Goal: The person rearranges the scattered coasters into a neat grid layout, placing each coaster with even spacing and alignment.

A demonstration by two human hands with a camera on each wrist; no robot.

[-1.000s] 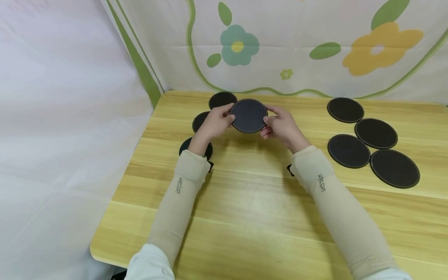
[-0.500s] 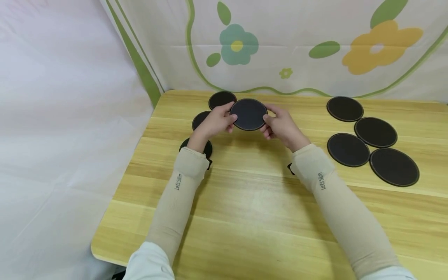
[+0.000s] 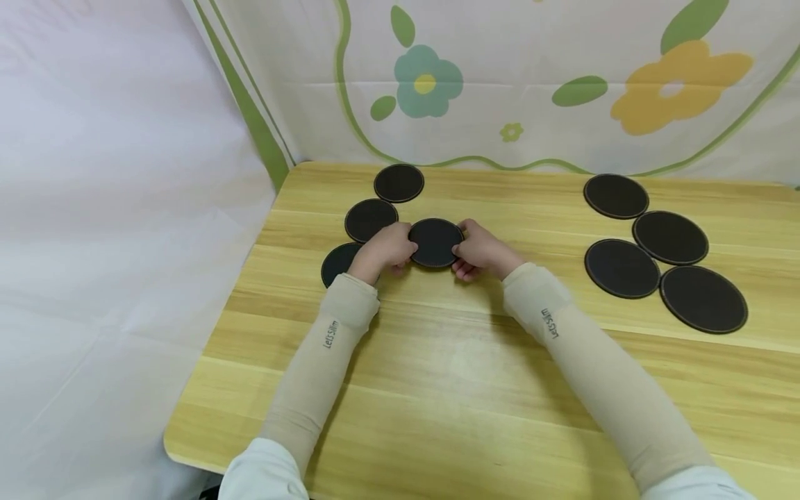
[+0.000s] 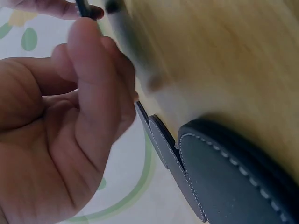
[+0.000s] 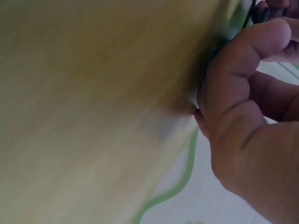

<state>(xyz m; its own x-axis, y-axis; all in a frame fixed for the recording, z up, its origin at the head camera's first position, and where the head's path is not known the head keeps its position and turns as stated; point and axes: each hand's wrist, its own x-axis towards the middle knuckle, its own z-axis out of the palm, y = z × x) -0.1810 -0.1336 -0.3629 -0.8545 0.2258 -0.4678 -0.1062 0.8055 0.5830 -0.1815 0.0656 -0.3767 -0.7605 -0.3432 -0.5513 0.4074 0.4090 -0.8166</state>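
A round black coaster (image 3: 436,242) with a stitched rim is held level, low over the wooden table (image 3: 450,389), between two hands. My left hand (image 3: 389,248) pinches its left edge, thumb on top; my right hand (image 3: 482,251) pinches the right edge the same way. In the left wrist view the coaster (image 4: 84,7) shows edge-on past the left thumb. To the left lie three like coasters in a slanting line: one at the back (image 3: 398,182), one in the middle (image 3: 371,220), and a front one (image 3: 341,264) partly hidden by the left wrist.
Several more black coasters lie flat on the right, among them a back one (image 3: 616,196) and a front one (image 3: 703,299), in a staggered cluster. A white cloth (image 3: 500,83) printed with flowers hangs behind the table's back edge, and plain white fabric (image 3: 125,243) hangs at left.
Both hands have brought the coaster nearer to me, down and slightly left in the head view. The left-side coasters are less covered by the arm. Those on the right have stayed put.
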